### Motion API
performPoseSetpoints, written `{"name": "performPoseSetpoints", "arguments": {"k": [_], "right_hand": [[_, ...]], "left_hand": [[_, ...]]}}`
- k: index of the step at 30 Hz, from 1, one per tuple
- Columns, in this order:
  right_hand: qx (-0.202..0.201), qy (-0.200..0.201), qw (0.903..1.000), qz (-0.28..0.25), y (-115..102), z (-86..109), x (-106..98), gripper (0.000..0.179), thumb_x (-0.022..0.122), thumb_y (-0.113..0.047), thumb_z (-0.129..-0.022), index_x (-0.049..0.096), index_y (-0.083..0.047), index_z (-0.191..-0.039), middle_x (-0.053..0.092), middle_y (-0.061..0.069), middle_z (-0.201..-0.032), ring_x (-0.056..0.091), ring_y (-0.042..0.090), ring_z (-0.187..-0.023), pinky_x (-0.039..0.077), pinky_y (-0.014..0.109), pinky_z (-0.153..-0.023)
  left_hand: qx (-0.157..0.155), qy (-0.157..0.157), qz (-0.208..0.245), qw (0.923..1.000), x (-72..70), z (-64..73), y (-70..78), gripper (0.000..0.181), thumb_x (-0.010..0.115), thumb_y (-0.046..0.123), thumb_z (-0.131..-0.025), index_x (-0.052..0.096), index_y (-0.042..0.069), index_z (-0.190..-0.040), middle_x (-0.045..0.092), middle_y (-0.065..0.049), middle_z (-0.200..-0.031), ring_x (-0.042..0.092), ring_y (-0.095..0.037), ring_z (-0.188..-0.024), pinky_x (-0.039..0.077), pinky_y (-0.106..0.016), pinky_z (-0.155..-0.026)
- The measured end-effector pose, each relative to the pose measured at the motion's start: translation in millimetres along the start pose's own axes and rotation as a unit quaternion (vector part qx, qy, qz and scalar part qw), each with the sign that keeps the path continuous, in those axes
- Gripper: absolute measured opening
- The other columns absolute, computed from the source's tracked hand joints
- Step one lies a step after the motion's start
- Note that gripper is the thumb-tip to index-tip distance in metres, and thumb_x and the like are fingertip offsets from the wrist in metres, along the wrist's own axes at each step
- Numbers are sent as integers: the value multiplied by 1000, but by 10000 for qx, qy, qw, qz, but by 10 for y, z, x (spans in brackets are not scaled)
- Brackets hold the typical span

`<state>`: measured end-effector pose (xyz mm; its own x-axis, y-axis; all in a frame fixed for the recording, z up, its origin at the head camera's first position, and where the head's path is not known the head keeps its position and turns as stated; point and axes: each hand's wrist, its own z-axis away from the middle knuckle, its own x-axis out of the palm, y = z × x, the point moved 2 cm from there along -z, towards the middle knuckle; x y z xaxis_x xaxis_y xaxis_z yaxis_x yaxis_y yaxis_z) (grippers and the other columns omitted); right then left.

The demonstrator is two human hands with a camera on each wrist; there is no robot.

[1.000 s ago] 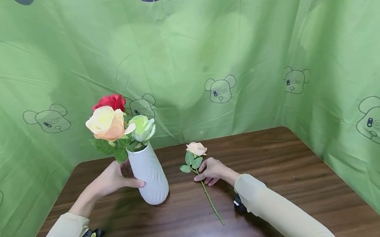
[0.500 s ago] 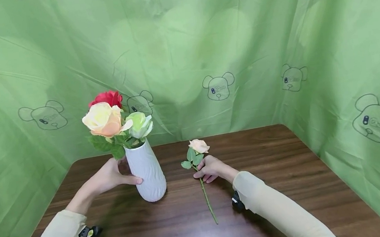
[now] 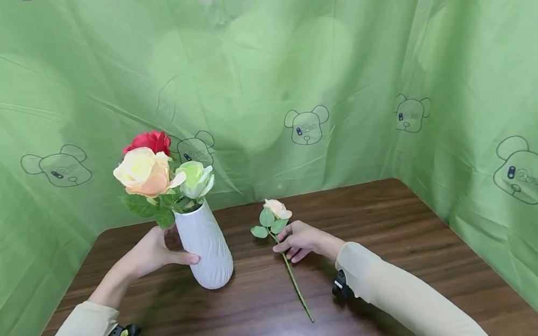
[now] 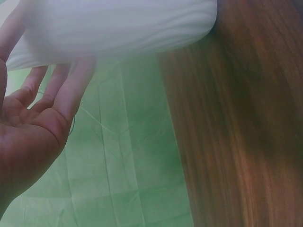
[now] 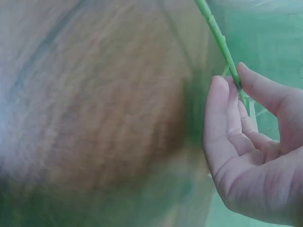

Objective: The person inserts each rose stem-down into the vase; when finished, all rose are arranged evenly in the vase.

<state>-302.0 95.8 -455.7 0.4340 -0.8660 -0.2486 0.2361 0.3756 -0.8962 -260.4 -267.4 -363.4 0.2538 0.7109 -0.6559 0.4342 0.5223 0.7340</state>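
Observation:
My left hand (image 3: 153,253) grips a white ribbed vase (image 3: 207,247) from its left side, the thumb on the front and the other fingers behind. In the left wrist view the fingers (image 4: 75,82) reach up to the vase's wall (image 4: 128,28). A red rose (image 3: 148,141), a cream-peach rose (image 3: 145,172) and a pale green rose (image 3: 196,179) stand in the vase, leaning left. To the right, my right hand (image 3: 301,240) pinches the thin green stem (image 5: 218,40) of a pale pink rose (image 3: 278,209) between thumb and fingers. Its leaves sit just above the pinch.
Both hands work over a dark brown wooden table (image 3: 377,233). A green curtain (image 3: 251,83) with bear outlines hangs behind the table and along its sides. Small black devices (image 3: 123,335) are worn at both wrists.
The pale pink rose's stem has swung slightly, its bloom tipping a little left and its lower end a little right. Both hands keep their hold; the head view has shifted slightly.

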Motion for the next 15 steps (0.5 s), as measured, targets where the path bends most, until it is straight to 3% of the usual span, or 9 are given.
{"name": "performPoseSetpoints", "arguments": {"k": [7,15], "right_hand": [[-164,-262,9983,-500,-206,170,-99,46,81,-17,-88,58,-1,-123,72,23,-109,69,19,-67,62,35,-63],[-249,-446,9911,-1228,-329,328,-224,43,77,-15,-92,55,-2,-127,72,15,-105,69,19,-73,62,36,-69]], "left_hand": [[-130,3,-153,9998,-14,1,-8,86,95,36,-69,51,13,-140,65,0,-126,62,-21,-115,53,-40,-96],[-59,17,-151,9999,-8,1,-9,92,95,38,-69,47,15,-144,61,1,-131,59,-21,-119,51,-44,-99]]}}
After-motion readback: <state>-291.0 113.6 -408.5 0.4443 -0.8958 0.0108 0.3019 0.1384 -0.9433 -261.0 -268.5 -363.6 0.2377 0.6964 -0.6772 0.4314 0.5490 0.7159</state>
